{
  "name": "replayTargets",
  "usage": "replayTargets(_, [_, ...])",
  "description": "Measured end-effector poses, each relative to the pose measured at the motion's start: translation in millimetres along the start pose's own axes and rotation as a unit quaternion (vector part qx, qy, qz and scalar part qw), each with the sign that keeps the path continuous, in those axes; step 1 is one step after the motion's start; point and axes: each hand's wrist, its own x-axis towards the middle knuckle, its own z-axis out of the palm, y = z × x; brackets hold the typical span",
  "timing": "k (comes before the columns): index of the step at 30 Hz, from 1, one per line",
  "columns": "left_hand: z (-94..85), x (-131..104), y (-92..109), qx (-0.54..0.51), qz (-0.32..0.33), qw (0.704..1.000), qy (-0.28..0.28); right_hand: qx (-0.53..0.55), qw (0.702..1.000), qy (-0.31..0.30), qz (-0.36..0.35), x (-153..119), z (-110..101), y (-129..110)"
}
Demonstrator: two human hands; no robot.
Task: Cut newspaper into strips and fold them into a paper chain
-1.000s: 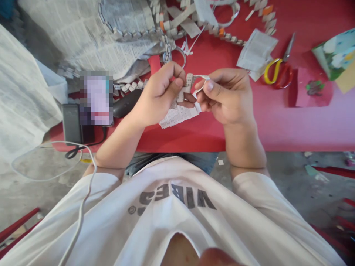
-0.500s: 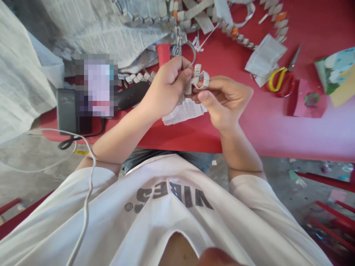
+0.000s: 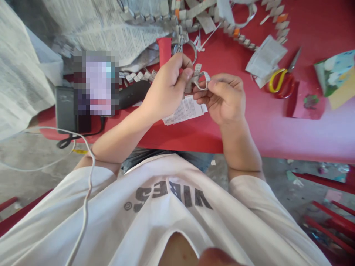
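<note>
Between my hands is a folded newspaper strip (image 3: 204,78), with one end bent round into a loop and a short tab sticking up. My left hand (image 3: 169,87) pinches its folded part between thumb and bent forefinger. On the other side, my right hand (image 3: 226,96) grips the loop between thumb and forefinger, its other fingers curled beneath. Part of the folded paper is hidden behind the left fingers. Under the hands lies a small stack of cut newspaper pieces (image 3: 185,111) on the red table (image 3: 191,138).
Yellow-and-red scissors (image 3: 283,83) lie at the right beside folded paper (image 3: 266,61). Folded paper chains (image 3: 241,38) and a tape roll (image 3: 191,51) are at the back. A black case (image 3: 133,94), a blurred phone-like object (image 3: 97,85) and a white cable (image 3: 88,177) are at left.
My right thumb has moved up onto the paper loop, and the right hand has turned slightly. The loop has changed shape a little. My left hand keeps its pinch.
</note>
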Motion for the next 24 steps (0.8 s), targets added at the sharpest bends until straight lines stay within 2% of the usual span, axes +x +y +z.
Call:
replayTargets(5, [0.3, 3, -10, 0.014, 0.018, 1.0, 0.02, -0.012, 1.0, 0.0, -0.007, -2, 1, -1])
replayTargets(8, [-0.6, 1, -2, 0.016, 0.034, 0.999, 0.021, 0.002, 1.0, -0.017, 0.008, -1, 0, -1])
replayTargets(13, [0.4, -5, 17, 0.041, 0.033, 0.998, 0.017, 0.033, 0.996, -0.026, 0.082, 6, -2, 7])
replayTargets(18, [2.0, -8, 19, 0.066, 0.055, 0.996, 0.012, 0.081, 0.987, -0.039, 0.135, 15, -4, 17])
replayTargets(21, [0.3, -8, 21, 0.084, 0.046, 0.995, 0.0, 0.076, 0.986, -0.064, 0.132, 15, -5, 15])
replayTargets(24, [-1.4, -7, 26, 0.078, 0.056, 0.995, 0.009, 0.044, 0.993, -0.058, 0.097, 11, -4, 11])
